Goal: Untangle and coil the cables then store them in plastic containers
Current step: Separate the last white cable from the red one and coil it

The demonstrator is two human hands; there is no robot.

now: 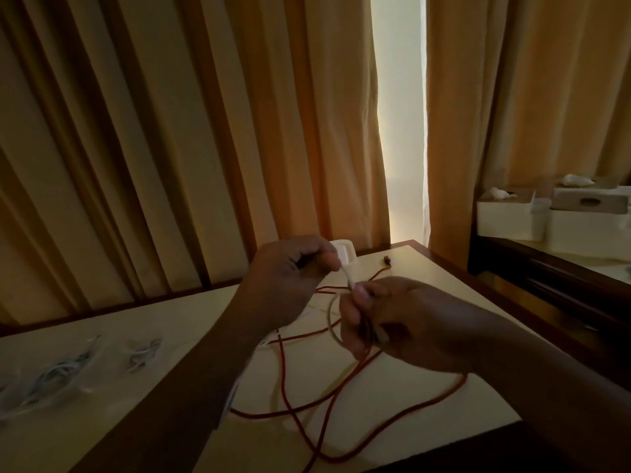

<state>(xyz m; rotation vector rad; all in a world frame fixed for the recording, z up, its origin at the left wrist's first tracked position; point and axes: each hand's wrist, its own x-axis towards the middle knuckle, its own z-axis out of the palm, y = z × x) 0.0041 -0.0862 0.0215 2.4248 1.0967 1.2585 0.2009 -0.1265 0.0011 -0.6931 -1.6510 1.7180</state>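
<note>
**Cable Handling: Current State at the Tabletop**

1. Background. Tan curtains (170, 131) hang behind the work area, with a bright vertical gap between two panels.

2. Work surface. The pale tabletop (471, 397) carries all the task items. A dark cabinet (546, 288) stands to its right, with white boxes (512, 218) on top.

3. Red cable (283, 380). It lies loose and uncoiled on the tabletop in several crossing loops, running beneath both hands and out to the near edge. One dark plug end (387, 260) rests near the far corner.

4. Plastic containers (51, 373). They sit on the left side of the tabletop, well apart from the hands, and pale coiled cables show through the clear plastic. A second small pale coil (143, 353) lies just beside them; the blur hides whether it is in a container.

5. Left hand (283, 271). It is raised above the tabletop. The fingers are curled and pinch the white cable (349, 278) just below a white charger block (345, 252).

6. Right hand (392, 319). It is raised near the left hand. The fingers are curled round the same white cable, and a pale loop of it hangs below the hand. Motion blur hides the exact finger placement.

7. White cable position. It spans the short gap between the two hands, above the red cable.
</note>
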